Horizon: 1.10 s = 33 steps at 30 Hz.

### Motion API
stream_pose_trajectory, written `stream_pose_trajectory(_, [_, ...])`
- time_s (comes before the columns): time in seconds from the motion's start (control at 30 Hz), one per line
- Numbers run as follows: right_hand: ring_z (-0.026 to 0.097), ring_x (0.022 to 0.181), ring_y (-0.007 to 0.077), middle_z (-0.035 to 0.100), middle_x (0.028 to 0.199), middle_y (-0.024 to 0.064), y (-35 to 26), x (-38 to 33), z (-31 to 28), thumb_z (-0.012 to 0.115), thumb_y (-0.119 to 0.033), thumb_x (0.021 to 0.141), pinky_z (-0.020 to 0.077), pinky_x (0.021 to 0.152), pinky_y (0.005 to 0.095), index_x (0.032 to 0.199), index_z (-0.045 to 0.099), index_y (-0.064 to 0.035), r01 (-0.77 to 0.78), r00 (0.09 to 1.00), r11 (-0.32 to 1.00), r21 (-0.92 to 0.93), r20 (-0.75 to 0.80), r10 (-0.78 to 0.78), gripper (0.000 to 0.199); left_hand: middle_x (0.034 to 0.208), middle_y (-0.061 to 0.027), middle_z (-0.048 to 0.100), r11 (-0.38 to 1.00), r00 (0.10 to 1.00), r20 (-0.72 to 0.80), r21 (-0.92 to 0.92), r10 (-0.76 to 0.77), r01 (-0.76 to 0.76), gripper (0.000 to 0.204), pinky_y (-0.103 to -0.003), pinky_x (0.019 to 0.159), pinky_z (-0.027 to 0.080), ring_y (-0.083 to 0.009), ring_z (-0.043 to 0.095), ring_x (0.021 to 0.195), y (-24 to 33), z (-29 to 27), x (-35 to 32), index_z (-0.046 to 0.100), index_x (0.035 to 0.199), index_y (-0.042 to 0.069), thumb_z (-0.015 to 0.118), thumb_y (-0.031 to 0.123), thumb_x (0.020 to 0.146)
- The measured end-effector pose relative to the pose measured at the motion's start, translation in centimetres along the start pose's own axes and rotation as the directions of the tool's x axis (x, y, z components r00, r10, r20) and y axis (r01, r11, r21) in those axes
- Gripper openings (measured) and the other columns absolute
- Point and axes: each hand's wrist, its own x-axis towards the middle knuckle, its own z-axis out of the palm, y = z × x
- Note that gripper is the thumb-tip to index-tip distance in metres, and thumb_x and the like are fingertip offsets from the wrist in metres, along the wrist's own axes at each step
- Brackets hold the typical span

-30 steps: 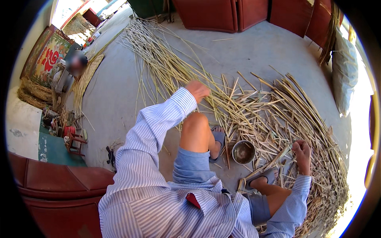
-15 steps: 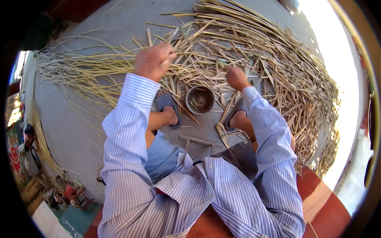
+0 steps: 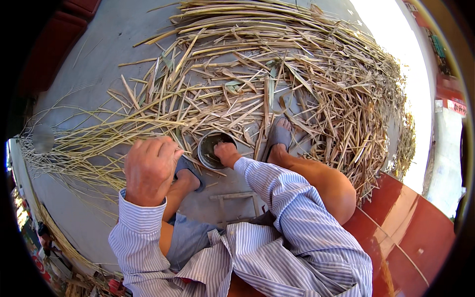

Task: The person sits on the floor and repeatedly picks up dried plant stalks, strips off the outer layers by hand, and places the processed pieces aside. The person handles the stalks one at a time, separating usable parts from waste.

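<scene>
Thin stalks (image 3: 143,123) fan out over the grey floor (image 3: 74,208) from the far left, with bare floor stretching on both sides of them and a dark red cabinet (image 3: 49,52) at the upper left edge. They look long, slender and yellow-green, frayed into paler, wispy ends at the left and gathered more tightly toward the middle, where they run into shorter broken pieces (image 3: 227,89). In front of them hangs the person's left hand (image 3: 151,171), raised, fingers curled in and thumb pressed close; a pale tip pokes out by the thumb, but I cannot tell what it belongs to. Just right of that, between the left sandal (image 3: 184,165) and the right sandal (image 3: 272,143), stands a round bowl (image 3: 201,157) with dark contents. The right hand (image 3: 226,152) dips into it, fingers out of sight, so I cannot tell whether they grip anything. Farther right, a tangled heap (image 3: 341,119) of dry brown stalks and husks crowds the floor, reaching toward a red panelled surface (image 3: 415,218) and a sunlit strip (image 3: 418,99).
</scene>
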Motion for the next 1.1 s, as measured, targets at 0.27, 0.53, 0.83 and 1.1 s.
stream_pose_trajectory(0.27, [0.070,0.062,0.0214,0.070,0.070,0.0106,4.7,4.1,-16.1,0.064,-0.018,0.085,0.0558,0.063,0.0351,0.083,0.070,-0.0033,-0.212,0.977,0.649,0.730,0.174,0.123,0.017,0.092,-0.0099,0.067,0.999,0.999,0.023,0.022,-0.047,0.047,0.025,-0.038,0.067,0.046,-0.0271,0.063,0.079,0.8,-0.7,0.4,0.064,0.088,0.005,0.079,0.012,0.069])
stream_pose_trajectory(0.53, [0.065,0.095,0.0382,0.065,0.113,0.0207,16.2,13.6,-19.4,0.062,-0.014,0.087,0.0532,0.078,0.0445,0.114,0.062,-0.0026,-0.062,0.608,0.942,0.329,-0.736,0.297,0.029,0.097,-0.0099,0.066,0.997,0.966,0.251,-0.033,-0.066,0.077,0.035,-0.040,0.069,0.046,-0.0272,0.063,0.082,0.5,-0.3,0.5,0.063,0.091,0.003,0.080,0.012,0.062])
stream_pose_trajectory(0.83, [0.063,0.097,0.0309,0.065,0.097,0.0123,15.5,12.8,-18.8,0.070,-0.017,0.075,0.0526,0.077,0.0414,0.088,0.073,-0.0105,-0.241,0.847,0.956,-0.168,-0.518,0.122,0.015,0.100,-0.0129,0.064,0.993,0.955,0.276,-0.016,-0.109,0.118,0.038,-0.042,0.073,0.045,-0.0308,0.060,0.086,0.0,0.1,-0.4,0.061,0.097,0.001,0.078,0.011,0.065])
stream_pose_trajectory(1.1, [0.058,0.094,0.0241,0.064,0.090,0.0053,10.1,-0.2,-39.0,0.066,-0.024,0.084,0.0408,0.086,0.0414,0.096,0.068,-0.0117,-0.229,0.517,0.929,-0.290,-0.845,-0.137,0.017,0.104,-0.0136,0.064,0.989,0.999,-0.040,0.146,-0.025,0.031,0.037,-0.041,0.084,0.045,-0.0319,0.059,0.094,1.1,-1.4,1.6,0.060,0.106,0.002,0.074,0.011,0.074])
